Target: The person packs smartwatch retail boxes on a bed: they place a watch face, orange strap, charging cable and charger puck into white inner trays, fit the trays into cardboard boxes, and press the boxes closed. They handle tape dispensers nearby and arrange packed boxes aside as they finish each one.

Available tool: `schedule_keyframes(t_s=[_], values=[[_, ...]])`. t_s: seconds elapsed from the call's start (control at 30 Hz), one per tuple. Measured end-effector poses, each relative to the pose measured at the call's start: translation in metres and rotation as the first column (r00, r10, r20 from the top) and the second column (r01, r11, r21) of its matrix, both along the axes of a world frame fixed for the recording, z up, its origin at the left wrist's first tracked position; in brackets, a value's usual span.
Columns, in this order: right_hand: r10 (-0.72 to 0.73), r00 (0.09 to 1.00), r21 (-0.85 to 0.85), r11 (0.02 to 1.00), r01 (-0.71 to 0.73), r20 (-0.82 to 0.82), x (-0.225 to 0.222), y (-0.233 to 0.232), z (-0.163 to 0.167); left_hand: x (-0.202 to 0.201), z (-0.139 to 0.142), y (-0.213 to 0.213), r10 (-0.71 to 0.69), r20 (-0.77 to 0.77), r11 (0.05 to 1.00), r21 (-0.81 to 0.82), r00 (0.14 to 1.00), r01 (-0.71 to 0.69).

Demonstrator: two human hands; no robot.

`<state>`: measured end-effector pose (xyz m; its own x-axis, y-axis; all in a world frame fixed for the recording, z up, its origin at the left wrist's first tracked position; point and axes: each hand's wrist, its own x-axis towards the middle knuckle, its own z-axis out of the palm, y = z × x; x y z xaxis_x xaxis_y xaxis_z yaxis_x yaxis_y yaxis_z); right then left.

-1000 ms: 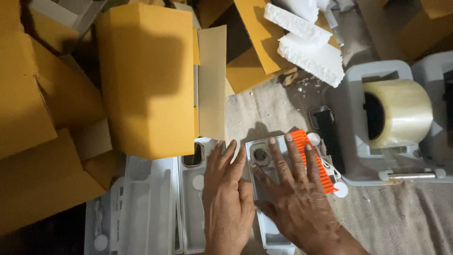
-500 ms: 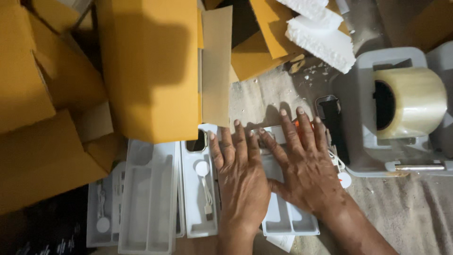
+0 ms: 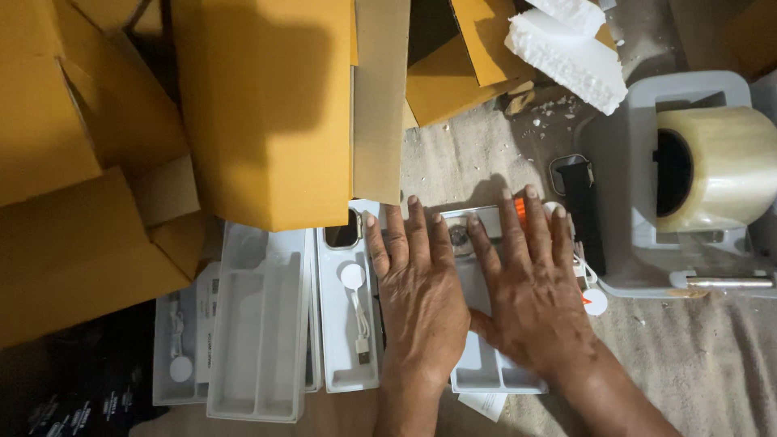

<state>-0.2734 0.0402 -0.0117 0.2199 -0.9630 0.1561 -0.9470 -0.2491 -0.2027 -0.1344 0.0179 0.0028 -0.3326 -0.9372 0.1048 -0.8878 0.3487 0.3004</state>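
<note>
Both hands flat, palms down, fingers spread, side by side w/ thumbs nearly touching; left hand (image 3: 421, 295) and right hand (image 3: 530, 295) press on a white plastic tray (image 3: 486, 368) at approx centre frame; neither grips anything. Tray lies on a beige cloth surface (image 3: 712, 356); its 12 o'clock end shows a round dark part betw. the index fingers; an orange strap (image 3: 520, 212) peeks out under right hand's fingers. At 9 o'clock of left hand, touching it: another white tray w/ smartwatch (image 3: 342, 233) and white charging cable (image 3: 356, 311); further at 9, an empty tray (image 3: 259, 332). Yellow cardboard box (image 3: 267, 113) at 11 o'clock; tape dispenser w/ clear tape roll (image 3: 712, 166) at 2 o'clock; white foam pieces (image 3: 566, 53) at 1.
</note>
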Motion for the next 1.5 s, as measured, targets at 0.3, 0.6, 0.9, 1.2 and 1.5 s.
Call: schedule_keyframes(t_s=[0.3,0.6,0.9,1.2,1.5], values=[[-0.012,0.977,0.028,0.999,0.018,-0.211,0.014,0.026,0.0,-0.005,0.001,-0.001,-0.018,0.146,0.999,-0.042,0.989,0.024],[0.02,0.974,-0.058,0.998,-0.034,-0.225,0.002,0.035,0.012,0.0,-0.015,-0.003,-0.048,0.184,0.999,-0.003,0.982,0.049],[0.054,0.995,0.006,0.998,-0.055,0.08,0.002,0.019,-0.003,0.002,-0.013,0.0,-0.039,0.148,0.999,-0.024,0.988,0.043],[-0.006,0.997,0.154,0.988,0.018,-0.075,-0.008,0.005,0.006,0.004,0.009,-0.001,-0.022,0.017,1.0,0.009,1.0,0.021],[-0.041,0.999,0.047,0.998,0.042,-0.001,-0.019,0.005,0.005,0.011,0.022,0.011,0.138,-0.616,0.989,0.131,0.775,-0.072]])
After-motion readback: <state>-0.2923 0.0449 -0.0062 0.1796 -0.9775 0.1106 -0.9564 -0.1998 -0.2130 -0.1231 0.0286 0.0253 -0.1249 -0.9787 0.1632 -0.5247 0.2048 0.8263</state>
